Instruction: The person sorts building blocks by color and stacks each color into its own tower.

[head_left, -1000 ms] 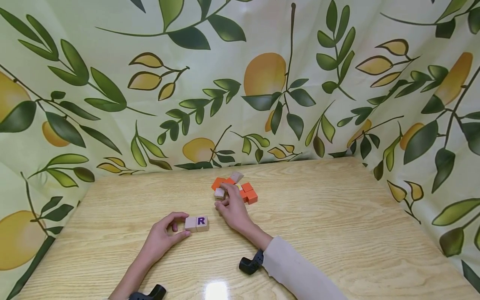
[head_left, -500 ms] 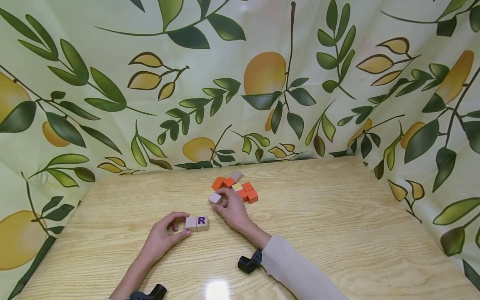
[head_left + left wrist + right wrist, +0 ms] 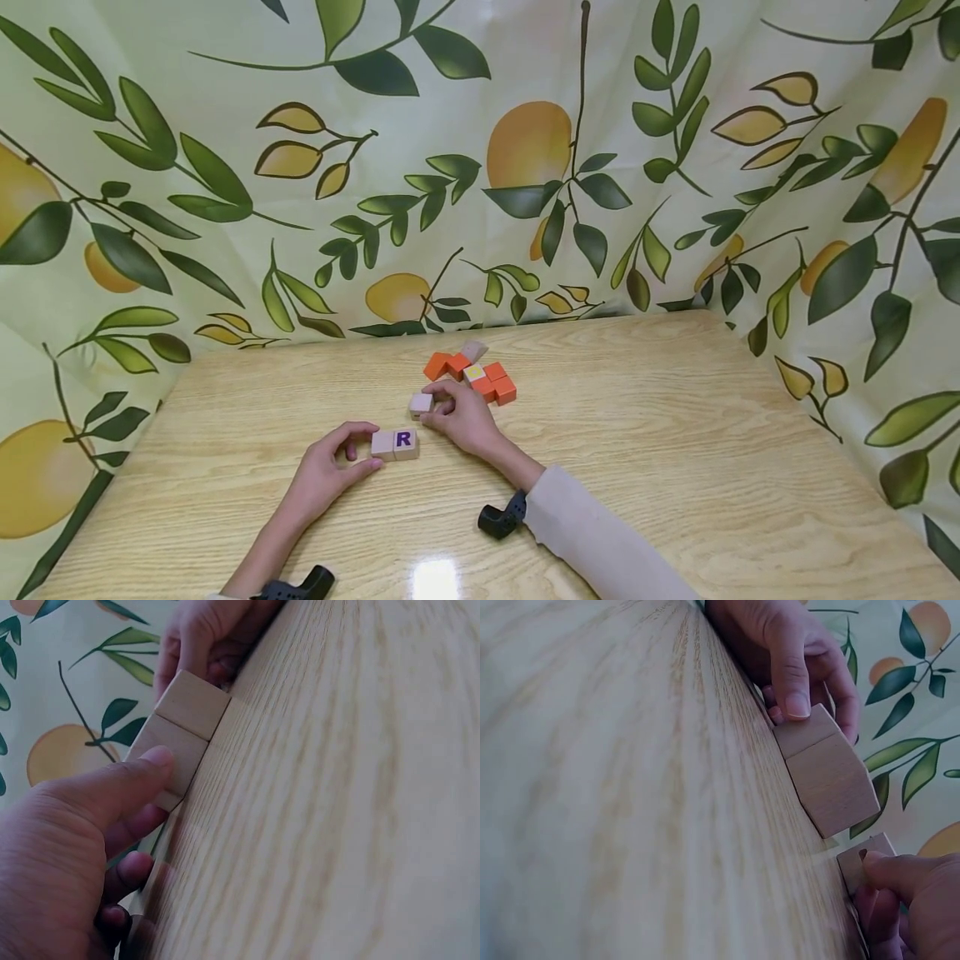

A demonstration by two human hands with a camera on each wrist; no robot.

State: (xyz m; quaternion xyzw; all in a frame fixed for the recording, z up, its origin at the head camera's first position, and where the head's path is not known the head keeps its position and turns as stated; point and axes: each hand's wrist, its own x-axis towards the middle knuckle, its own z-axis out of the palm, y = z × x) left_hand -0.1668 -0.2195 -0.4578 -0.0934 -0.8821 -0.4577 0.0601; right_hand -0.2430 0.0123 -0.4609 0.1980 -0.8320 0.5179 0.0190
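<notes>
Though plain-topped, a pale wooden block (image 3: 382,446) against a purple-lettered block (image 3: 406,446).

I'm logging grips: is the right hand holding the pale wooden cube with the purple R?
No, the right hand pinches a different pale wooden cube, set apart from the R cube.

The person's left hand (image 3: 322,471), nearer the desk's (image 3: 712,467) left edge, pinches between thumb and bent fingers, its forearm (image 3: 273,533) mostly bare. The right hand (image 3: 465,421), nearer the far edge, pinches likewise, a pale sleeve (image 3: 600,533) ending near the wrist (image 3: 525,468).
</notes>
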